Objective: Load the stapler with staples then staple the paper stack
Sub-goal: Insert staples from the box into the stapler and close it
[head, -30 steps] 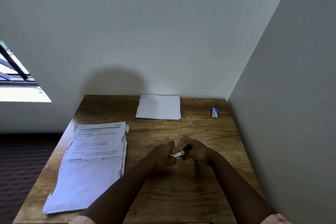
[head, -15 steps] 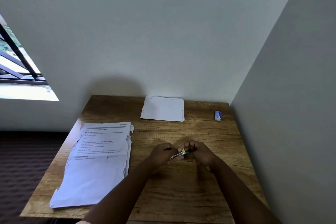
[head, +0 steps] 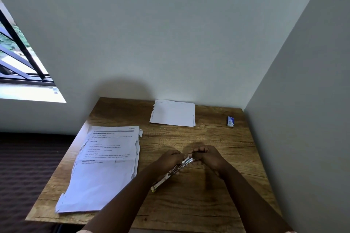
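1. The stapler (head: 173,172) is held just above the desk (head: 198,210), near its front middle, lying slantwise from lower left to upper right. It looks swung open, its bright metal parts showing.

2. The left hand (head: 170,160) has its grip closed round the middle of the stapler, fingers curled about the body. The right hand (head: 207,157) pinches at the upper end of the metal rail; what sits between its fingertips is too small to tell.

3. The stapler is likely small, stiff and light, with smooth metal that may slip. Best hold, I judge, is on the body sides near the hinge, leaving the channel free. The hinged top could snap back, so fingers should stay off the rail mouth.

4. Staples, if that is what the right hand holds, are brittle as a strip and break under a bend; take them by the long sides and slide them in straight.

5. The paper stack (head: 106,164) lies on the left of the desk, printed, with ragged edges. It is limp and light, so squaring it and pinching one corner seems wise.

6. A smaller white sheaf (head: 173,112) lies at the back, and a little blue box (head: 230,121), perhaps of staples, at the far right.
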`<move>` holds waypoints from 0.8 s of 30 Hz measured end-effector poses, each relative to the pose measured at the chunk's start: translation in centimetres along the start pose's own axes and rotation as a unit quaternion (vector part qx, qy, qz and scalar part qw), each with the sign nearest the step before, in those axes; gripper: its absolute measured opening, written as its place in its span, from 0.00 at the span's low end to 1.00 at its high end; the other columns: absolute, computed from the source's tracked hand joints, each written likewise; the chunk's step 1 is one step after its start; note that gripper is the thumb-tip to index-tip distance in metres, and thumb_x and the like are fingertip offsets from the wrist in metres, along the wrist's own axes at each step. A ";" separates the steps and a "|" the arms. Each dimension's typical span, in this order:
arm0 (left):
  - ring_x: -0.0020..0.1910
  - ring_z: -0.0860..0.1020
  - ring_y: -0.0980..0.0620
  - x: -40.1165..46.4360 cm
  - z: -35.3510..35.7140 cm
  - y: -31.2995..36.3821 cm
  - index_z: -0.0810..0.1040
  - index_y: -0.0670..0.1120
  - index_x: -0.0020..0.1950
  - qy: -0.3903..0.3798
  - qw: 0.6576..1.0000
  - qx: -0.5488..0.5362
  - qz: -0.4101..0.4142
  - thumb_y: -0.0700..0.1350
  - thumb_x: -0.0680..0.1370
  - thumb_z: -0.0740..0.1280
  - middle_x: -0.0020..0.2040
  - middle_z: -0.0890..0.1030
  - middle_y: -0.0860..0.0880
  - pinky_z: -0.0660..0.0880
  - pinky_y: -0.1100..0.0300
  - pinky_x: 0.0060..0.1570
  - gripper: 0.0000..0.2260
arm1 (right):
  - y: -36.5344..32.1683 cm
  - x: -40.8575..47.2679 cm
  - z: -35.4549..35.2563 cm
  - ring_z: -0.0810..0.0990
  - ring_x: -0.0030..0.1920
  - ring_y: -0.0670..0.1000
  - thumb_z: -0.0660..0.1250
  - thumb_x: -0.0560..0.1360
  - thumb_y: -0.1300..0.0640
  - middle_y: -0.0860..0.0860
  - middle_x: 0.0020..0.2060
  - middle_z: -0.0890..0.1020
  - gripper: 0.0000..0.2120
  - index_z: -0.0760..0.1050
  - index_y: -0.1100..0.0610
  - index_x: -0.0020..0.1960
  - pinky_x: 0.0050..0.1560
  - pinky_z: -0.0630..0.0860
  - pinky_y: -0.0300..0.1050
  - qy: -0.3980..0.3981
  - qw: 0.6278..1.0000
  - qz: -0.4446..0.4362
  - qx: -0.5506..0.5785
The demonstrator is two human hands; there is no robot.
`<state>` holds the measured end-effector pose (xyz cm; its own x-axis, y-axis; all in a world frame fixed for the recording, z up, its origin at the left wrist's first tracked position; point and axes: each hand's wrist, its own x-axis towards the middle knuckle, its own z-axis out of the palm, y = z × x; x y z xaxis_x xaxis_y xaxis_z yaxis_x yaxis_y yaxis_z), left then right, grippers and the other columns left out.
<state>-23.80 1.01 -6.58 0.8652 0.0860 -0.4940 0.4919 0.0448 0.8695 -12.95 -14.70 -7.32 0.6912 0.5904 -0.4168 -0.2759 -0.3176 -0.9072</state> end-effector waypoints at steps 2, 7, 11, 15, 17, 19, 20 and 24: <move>0.37 0.79 0.49 -0.1 -0.2 -0.1 0.77 0.43 0.55 -0.020 1.000 -0.008 0.014 0.42 0.74 0.61 0.46 0.82 0.39 0.75 0.59 0.32 0.11 | 0.2 0.0 -0.1 0.85 0.43 0.52 0.73 0.69 0.66 0.57 0.42 0.86 0.03 0.83 0.61 0.41 0.43 0.82 0.44 0.006 1.000 -0.001 0.005; 0.33 0.79 0.55 -0.3 -0.5 0.3 0.80 0.45 0.44 -0.038 0.995 0.056 0.067 0.42 0.79 0.61 0.41 0.80 0.44 0.73 0.60 0.31 0.09 | 0.5 -0.4 -0.3 0.85 0.42 0.52 0.72 0.70 0.64 0.57 0.42 0.86 0.03 0.84 0.59 0.40 0.43 0.82 0.44 0.031 0.999 0.004 0.023; 0.40 0.80 0.52 0.0 -0.7 -0.3 0.79 0.43 0.49 -0.021 0.982 0.154 0.104 0.40 0.73 0.71 0.47 0.81 0.45 0.77 0.61 0.38 0.06 | 0.5 -0.7 -0.4 0.84 0.37 0.48 0.73 0.71 0.64 0.56 0.40 0.86 0.02 0.84 0.61 0.42 0.32 0.78 0.35 0.057 0.997 0.019 0.045; 0.46 0.80 0.54 0.9 -1.2 -0.9 0.80 0.37 0.47 0.074 0.951 0.240 0.179 0.35 0.68 0.75 0.47 0.81 0.48 0.77 0.62 0.46 0.10 | 0.4 -0.9 -0.1 0.83 0.33 0.45 0.72 0.72 0.64 0.54 0.36 0.85 0.02 0.83 0.62 0.41 0.30 0.77 0.34 0.074 0.995 0.017 0.062; 0.42 0.80 0.63 1.4 -1.4 -1.1 0.79 0.34 0.44 0.099 0.950 0.231 0.187 0.35 0.67 0.77 0.44 0.82 0.52 0.75 0.73 0.41 0.10 | 0.4 -0.9 -0.2 0.82 0.29 0.43 0.72 0.71 0.63 0.53 0.34 0.85 0.02 0.83 0.62 0.40 0.25 0.72 0.31 0.088 0.994 0.026 0.065; 0.42 0.81 0.66 1.6 -1.4 -1.1 0.79 0.34 0.43 0.102 0.947 0.233 0.196 0.36 0.67 0.77 0.44 0.83 0.52 0.75 0.74 0.41 0.10 | 0.3 -0.9 -0.5 0.83 0.30 0.44 0.72 0.71 0.63 0.53 0.34 0.85 0.03 0.82 0.60 0.39 0.22 0.70 0.30 0.084 0.993 0.035 0.070; 0.43 0.81 0.65 1.7 -1.4 -1.2 0.79 0.35 0.42 0.103 0.947 0.231 0.200 0.36 0.67 0.77 0.44 0.84 0.51 0.76 0.73 0.41 0.10 | 0.2 -0.8 -0.6 0.84 0.31 0.45 0.72 0.71 0.64 0.53 0.34 0.85 0.03 0.82 0.60 0.39 0.22 0.70 0.30 0.078 0.994 0.040 0.071; 0.42 0.83 0.61 1.7 -1.2 -0.9 0.77 0.40 0.37 0.132 0.942 0.218 0.218 0.34 0.65 0.77 0.44 0.86 0.46 0.78 0.70 0.41 0.10 | -0.1 -0.6 -0.7 0.82 0.36 0.48 0.73 0.70 0.65 0.53 0.37 0.84 0.02 0.82 0.62 0.43 0.33 0.77 0.35 0.089 0.995 0.021 0.041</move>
<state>-22.86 2.27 -8.26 0.9682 0.2493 -0.0212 0.1377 -0.4603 0.8770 -12.81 -15.54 -6.91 0.7831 0.4352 -0.4443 -0.3551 -0.2736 -0.8939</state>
